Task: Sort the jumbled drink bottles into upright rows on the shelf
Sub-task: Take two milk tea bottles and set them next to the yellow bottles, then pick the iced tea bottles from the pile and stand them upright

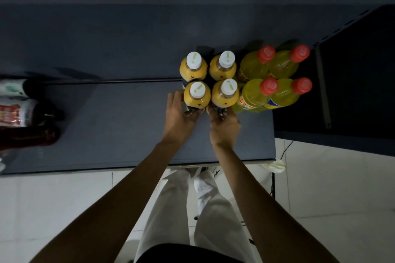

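A wide bare stretch of shelf (pixel 119 113) lies open at nine o'clock of the upright orange bottles (pixel 210 80). Yellow bottles (pixel 275 77) stand tight against them at three o'clock. Dark bottles lying down (pixel 27 113) block the far left edge.

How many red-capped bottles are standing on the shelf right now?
4, in a two-by-two block at the shelf's right end: back left, back right, front left, front right, beside the white-capped bottles. None looks hidden.
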